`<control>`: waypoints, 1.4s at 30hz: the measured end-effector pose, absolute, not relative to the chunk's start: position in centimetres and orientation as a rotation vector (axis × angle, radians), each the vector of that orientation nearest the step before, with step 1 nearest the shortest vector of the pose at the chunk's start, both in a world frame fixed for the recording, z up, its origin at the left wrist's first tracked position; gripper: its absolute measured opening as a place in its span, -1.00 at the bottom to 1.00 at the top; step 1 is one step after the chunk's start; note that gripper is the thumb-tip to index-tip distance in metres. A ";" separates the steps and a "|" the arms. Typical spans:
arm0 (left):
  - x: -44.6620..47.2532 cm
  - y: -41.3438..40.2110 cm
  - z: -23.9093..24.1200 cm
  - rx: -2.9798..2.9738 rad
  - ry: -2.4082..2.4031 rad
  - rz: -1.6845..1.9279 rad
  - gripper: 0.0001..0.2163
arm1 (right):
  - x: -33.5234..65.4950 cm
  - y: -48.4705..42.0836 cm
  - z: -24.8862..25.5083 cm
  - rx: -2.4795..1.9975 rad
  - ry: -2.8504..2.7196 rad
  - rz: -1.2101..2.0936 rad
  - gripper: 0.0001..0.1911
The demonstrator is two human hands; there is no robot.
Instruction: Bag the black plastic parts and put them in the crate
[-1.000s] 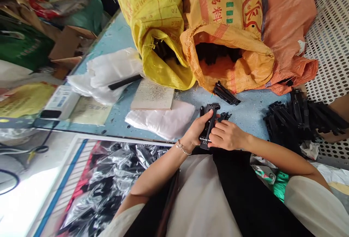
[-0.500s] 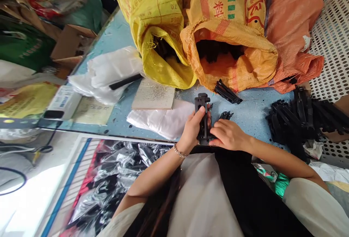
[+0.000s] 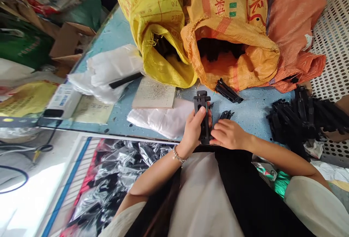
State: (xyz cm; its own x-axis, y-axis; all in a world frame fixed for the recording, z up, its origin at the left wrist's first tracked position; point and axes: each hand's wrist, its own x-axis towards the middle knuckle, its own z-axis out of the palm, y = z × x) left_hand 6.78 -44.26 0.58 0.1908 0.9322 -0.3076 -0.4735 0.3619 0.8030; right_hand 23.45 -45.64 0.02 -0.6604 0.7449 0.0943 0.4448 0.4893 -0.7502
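My left hand (image 3: 194, 127) is closed around a long black plastic bracket (image 3: 202, 100), its thumb lying along the front face. The bracket stands roughly upright in the view, just over the table's near edge. At its lower right side, the curled fingers of my right hand (image 3: 227, 134) pinch the bottom end; the fingertips are partly hidden. Just beyond my right hand lies a small black part (image 3: 227, 115). Farther back, a few slim black plastic pieces (image 3: 228, 91) rest together in front of the orange sack.
A yellow sack (image 3: 169, 73) and an orange sack (image 3: 261, 62) with dark contents open toward me on the blue table (image 3: 120, 120). Black parts (image 3: 289, 120) are heaped at right. White plastic bags (image 3: 160, 120) and a flat board (image 3: 154, 97) lie left. Bagged black items (image 3: 117, 171) sit below the edge.
The bracket's top has tipped very slightly to the left in my left hand. Both hands keep nearly the same place and grip.
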 end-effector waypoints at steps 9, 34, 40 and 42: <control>5.0 -42.6 -5.7 0.817 1.224 1.201 -0.58 | 24.6 -42.6 -3.4 -1.333 -2.355 0.754 -0.69; 7.8 -44.0 -1.6 0.984 0.812 0.892 -0.63 | 26.7 -43.0 1.7 -1.329 -1.982 0.399 -0.59; 7.8 -44.4 -1.3 0.971 0.954 0.928 -0.61 | 25.1 -41.6 0.7 -1.375 -1.675 1.156 -0.52; 7.4 -43.8 -1.5 0.837 0.939 0.906 -0.59 | 25.0 -41.9 0.9 -1.360 -1.805 1.122 -0.52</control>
State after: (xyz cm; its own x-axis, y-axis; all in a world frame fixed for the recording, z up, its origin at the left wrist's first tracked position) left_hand 7.36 -43.84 -1.46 0.3064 0.9045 -0.2966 -0.2639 0.3801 0.8865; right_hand 25.03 -41.94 0.94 -0.2873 0.9576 -0.0201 0.4420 0.1140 -0.8897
